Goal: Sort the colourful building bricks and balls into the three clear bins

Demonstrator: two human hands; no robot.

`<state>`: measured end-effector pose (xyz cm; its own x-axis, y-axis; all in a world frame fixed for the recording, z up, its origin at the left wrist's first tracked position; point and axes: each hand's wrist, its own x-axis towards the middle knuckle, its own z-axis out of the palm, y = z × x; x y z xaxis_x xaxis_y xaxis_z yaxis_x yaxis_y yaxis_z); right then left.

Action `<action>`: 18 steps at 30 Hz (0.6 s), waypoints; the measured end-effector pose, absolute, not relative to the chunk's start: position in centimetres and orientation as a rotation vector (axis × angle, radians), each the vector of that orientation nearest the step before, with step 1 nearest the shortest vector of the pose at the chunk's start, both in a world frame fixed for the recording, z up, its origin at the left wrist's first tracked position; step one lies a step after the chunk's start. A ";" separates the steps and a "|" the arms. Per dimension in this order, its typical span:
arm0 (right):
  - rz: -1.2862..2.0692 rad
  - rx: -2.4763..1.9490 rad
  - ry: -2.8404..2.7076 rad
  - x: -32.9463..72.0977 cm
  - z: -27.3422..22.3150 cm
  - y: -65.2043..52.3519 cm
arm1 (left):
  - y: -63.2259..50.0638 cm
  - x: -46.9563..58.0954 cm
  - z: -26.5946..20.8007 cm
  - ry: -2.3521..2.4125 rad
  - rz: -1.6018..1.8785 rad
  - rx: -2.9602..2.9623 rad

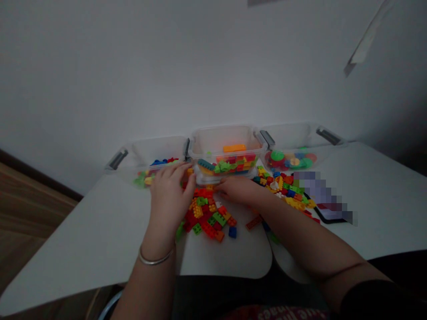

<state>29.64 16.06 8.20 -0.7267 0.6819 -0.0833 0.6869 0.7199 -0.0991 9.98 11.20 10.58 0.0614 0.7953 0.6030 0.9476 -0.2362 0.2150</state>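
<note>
My left hand [170, 189] hovers over the left side of a pile of toy building bricks [203, 209], its thumb apart from the bent fingers. Bits of orange show beside those fingertips, but no brick is plainly held. My right hand [238, 189] reaches in from the right, low over the back of the pile. Its fingers are drawn together beside an orange brick [210, 187]; what they grip, if anything, is hidden. A blue brick [232, 232] and a flat brown-orange brick [254, 222] lie at the pile's near side.
Behind the pile stands a clear bin [227, 155] of bricks. Similar bins flank it: a left bin [156, 153] with bricks and a right bin [290, 138] with round pieces. More bricks [283, 189] lie right of my hand, beside a phone [327, 202]. A wall rises behind.
</note>
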 end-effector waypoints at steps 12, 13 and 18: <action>0.014 1.346 2.736 30.1 9.9 15.6 | 12.0 11.7 6.6 -1.603 -0.194 -2.500; 0.012 1.350 2.752 30.1 9.9 15.6 | 12.1 11.7 6.5 -1.610 -0.190 -2.514; -0.013 1.393 2.725 29.7 9.2 15.8 | 12.5 11.6 5.8 -1.597 -0.200 -2.590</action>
<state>29.72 15.80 9.16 -0.5834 0.8087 -0.0759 0.8093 0.5866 0.0292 11.61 12.45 5.82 0.4441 0.8816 0.1598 0.8938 -0.4484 -0.0102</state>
